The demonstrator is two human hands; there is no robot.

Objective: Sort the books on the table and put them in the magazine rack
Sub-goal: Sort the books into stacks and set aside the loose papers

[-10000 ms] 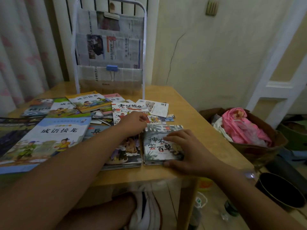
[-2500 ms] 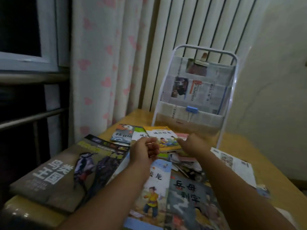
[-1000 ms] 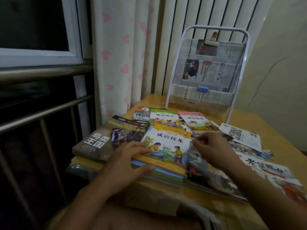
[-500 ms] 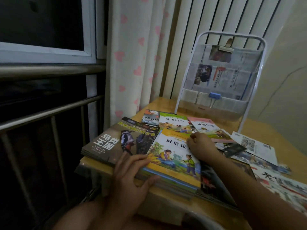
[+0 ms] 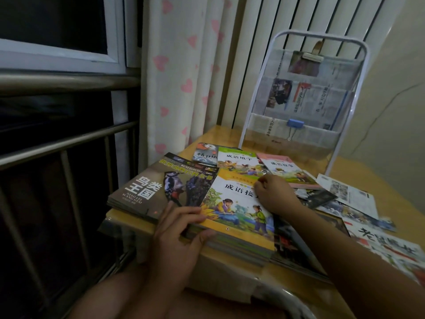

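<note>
Left hand (image 5: 177, 233) had the near-left corner of the yellow book (image 5: 239, 210): fingers on the cover, thumb against the edge of the stack under it. Reads as squaring the pile so it lifts as one. Right hand (image 5: 274, 195) sat knuckles-down on the same cover, fingers curled; can't tell if it pinched anything. Likely pinning the book while the left aligned.

Bird book (image 5: 161, 187) lay just left of the left-hand grip, overhanging the table (image 5: 358, 180) corner. Green book (image 5: 239, 161) and pink book (image 5: 287, 172) lay just beyond the right hand, loose leaflets (image 5: 347, 194) to its right. Magazine rack (image 5: 303, 100) stood upright well beyond both hands, at the table's far edge, with newspaper clipped in. None of the table's books in it yet, so sorting only.
</note>
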